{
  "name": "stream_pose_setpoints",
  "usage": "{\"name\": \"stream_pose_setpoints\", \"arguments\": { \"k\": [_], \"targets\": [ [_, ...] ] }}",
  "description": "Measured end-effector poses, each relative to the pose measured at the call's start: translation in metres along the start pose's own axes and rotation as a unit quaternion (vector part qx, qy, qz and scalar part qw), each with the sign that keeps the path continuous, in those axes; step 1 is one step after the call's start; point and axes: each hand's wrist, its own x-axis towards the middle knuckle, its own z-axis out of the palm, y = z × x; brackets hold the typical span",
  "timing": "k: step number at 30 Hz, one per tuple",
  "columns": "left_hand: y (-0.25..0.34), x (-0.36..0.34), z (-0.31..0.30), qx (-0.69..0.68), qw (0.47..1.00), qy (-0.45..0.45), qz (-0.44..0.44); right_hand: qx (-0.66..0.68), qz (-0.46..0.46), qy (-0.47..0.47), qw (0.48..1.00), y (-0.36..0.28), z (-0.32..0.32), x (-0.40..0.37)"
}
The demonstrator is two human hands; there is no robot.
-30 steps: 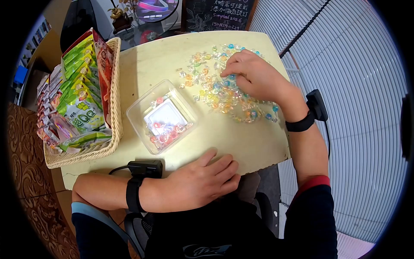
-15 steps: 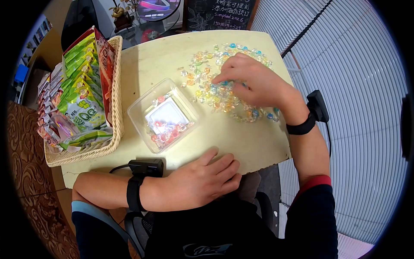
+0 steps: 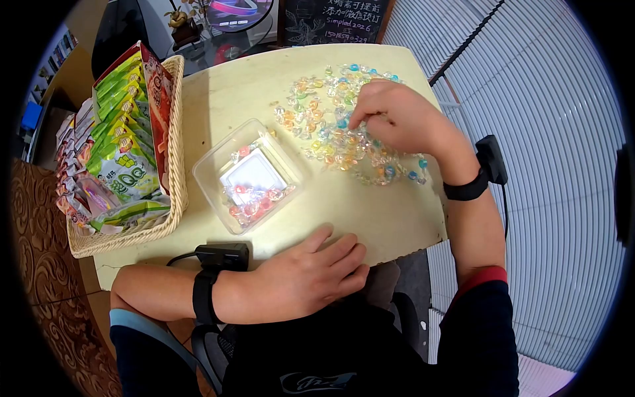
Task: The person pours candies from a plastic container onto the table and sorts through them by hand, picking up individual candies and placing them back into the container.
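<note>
A pile of small clear-wrapped candies [image 3: 331, 142] in yellow, orange, blue and green spreads over the far right of the table. My right hand [image 3: 397, 119] is over this pile, its fingers curled inward and tips down among the candies. Whatever may be between those fingertips is hidden. Left of the pile sits a clear plastic box [image 3: 202, 187] with pink-red wrapped candies [image 3: 254, 206] and a white square [image 3: 253, 176] inside. My left hand [image 3: 317, 271] rests at the table's near edge, fingers loosely apart, holding nothing.
A wicker basket [image 3: 177, 132] full of green and red snack packets stands on the left of the pale table [image 3: 225, 92]. A black device [image 3: 223, 256] on my left wrist has a cable. Blinds [image 3: 529, 132] line the right side; a chalkboard [image 3: 331, 23] stands behind.
My right hand has shifted slightly right, and its stretched index finger has curled in. Some candies in the pile have moved. My left hand has stayed in place.
</note>
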Motion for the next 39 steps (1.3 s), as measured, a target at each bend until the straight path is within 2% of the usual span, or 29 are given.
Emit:
{"name": "stream_pose_setpoints", "arguments": {
  "k": [1,3,10,12,15,19,21,22,24,31,34,36,39],
  "targets": [
    [0.000,0.000,0.000,0.001,1.000,0.000,0.000,0.000,0.000,0.000,1.000,-0.003,-0.008,-0.001],
    [0.000,0.000,-0.001,0.000,1.000,0.001,-0.002,0.029,0.057,-0.070,0.996,-0.006,-0.021,-0.004],
    [0.000,0.001,-0.001,0.003,1.000,-0.009,-0.001,0.042,0.049,-0.056,0.996,0.000,-0.013,-0.008],
    [0.000,0.001,-0.001,0.002,1.000,-0.010,-0.003,0.069,0.078,-0.089,0.991,-0.005,-0.021,-0.009],
    [0.000,0.002,-0.003,0.002,1.000,-0.017,0.001,0.053,0.060,-0.133,0.988,-0.006,-0.012,-0.004],
    [-0.001,0.002,-0.003,0.015,1.000,-0.017,0.002,0.053,0.066,-0.088,0.993,-0.006,-0.013,-0.006],
    [-0.001,0.002,-0.003,0.012,1.000,-0.016,0.002,0.037,0.146,-0.079,0.985,-0.003,-0.021,-0.009],
    [-0.001,0.002,-0.003,0.014,1.000,-0.016,0.002,0.037,0.146,-0.079,0.985,0.001,-0.024,-0.010],
    [-0.001,0.003,-0.004,0.016,1.000,-0.015,0.005,0.011,0.208,-0.110,0.972,0.008,-0.030,-0.012],
    [0.000,0.004,-0.006,0.022,0.999,-0.028,-0.002,0.009,0.154,-0.047,0.987,0.016,-0.032,-0.017],
    [0.000,0.004,-0.006,0.004,0.999,-0.044,-0.004,0.028,0.194,-0.086,0.977,0.011,-0.047,-0.022],
    [0.000,0.005,-0.007,0.001,0.999,-0.046,-0.003,0.049,0.197,-0.176,0.963,0.008,-0.045,-0.019],
    [-0.001,0.006,-0.008,0.000,0.998,-0.059,-0.001,0.053,0.162,-0.133,0.976,0.002,-0.037,-0.014]
  ]
}}
